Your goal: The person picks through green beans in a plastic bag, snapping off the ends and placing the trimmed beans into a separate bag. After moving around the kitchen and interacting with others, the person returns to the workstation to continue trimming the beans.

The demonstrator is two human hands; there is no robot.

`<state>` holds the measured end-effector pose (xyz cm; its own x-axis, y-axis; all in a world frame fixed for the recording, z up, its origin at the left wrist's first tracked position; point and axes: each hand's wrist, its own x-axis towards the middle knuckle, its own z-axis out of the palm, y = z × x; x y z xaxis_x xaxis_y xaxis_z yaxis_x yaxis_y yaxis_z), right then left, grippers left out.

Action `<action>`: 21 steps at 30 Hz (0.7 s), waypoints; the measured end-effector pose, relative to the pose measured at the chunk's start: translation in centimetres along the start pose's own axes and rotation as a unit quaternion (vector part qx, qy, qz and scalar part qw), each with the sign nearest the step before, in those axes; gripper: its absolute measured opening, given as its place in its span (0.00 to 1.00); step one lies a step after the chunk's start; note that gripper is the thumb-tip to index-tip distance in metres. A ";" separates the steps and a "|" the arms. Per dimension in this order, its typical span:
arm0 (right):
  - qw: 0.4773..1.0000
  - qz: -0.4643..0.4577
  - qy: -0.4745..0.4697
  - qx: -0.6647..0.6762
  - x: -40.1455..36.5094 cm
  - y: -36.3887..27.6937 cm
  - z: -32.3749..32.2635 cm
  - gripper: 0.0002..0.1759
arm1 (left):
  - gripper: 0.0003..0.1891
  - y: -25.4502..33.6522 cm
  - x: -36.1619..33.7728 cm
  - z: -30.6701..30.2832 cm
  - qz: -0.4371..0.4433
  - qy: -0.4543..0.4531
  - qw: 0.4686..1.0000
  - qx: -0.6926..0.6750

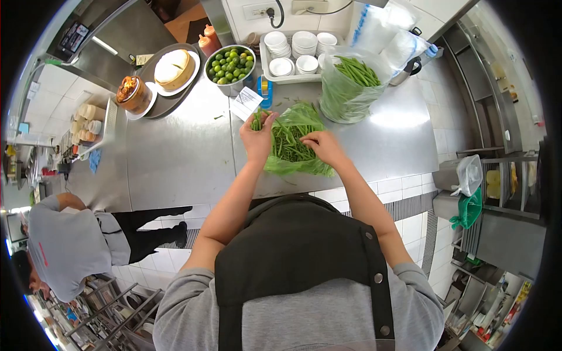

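A thin green plastic bag (316, 168) lies opened on the steel counter in front of me, with a heap of green beans (287, 146) inside. My left hand (257, 139) is raised at the bag's left edge, its fingers closed round a small bunch of green beans (256, 123). Over the right side of the heap, my right hand (325, 146) has its fingertips pinched together against the beans. What those fingertips hold, if anything, is too small to tell. Behind and to the right stands a clear plastic bag (345, 96) full of longer green beans.
A bowl of limes (230, 69), a blue tape dispenser (265, 92) and a paper slip (246, 103) stand beyond my left hand. At the back is a tray of white cups (293, 79). A round tray (170, 100) carries dishes. Another person (76, 245) is at left.
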<state>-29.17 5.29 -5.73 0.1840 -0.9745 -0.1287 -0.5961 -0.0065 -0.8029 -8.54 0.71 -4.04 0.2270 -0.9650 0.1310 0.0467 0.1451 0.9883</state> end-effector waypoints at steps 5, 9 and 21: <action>0.977 0.004 0.094 0.190 0.4 -3.2 1.6 0.12 | 0.03 1.2 -0.1 0.2 0.001 -0.001 1.000 -0.005; 0.996 0.060 0.038 0.046 0.7 -4.0 1.3 0.13 | 0.04 1.4 -0.2 1.1 -0.011 0.007 0.999 -0.034; 0.907 -0.040 0.195 0.371 -2.0 -4.1 -0.1 0.07 | 0.05 -1.8 4.2 -5.1 -0.318 0.123 0.907 -0.247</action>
<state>-27.13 7.30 -2.12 -0.1734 -0.9837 0.0473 0.1244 -0.0695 -0.9898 -2.77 -2.49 -5.69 0.2089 -0.8191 -0.5343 0.6605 -0.2848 0.6948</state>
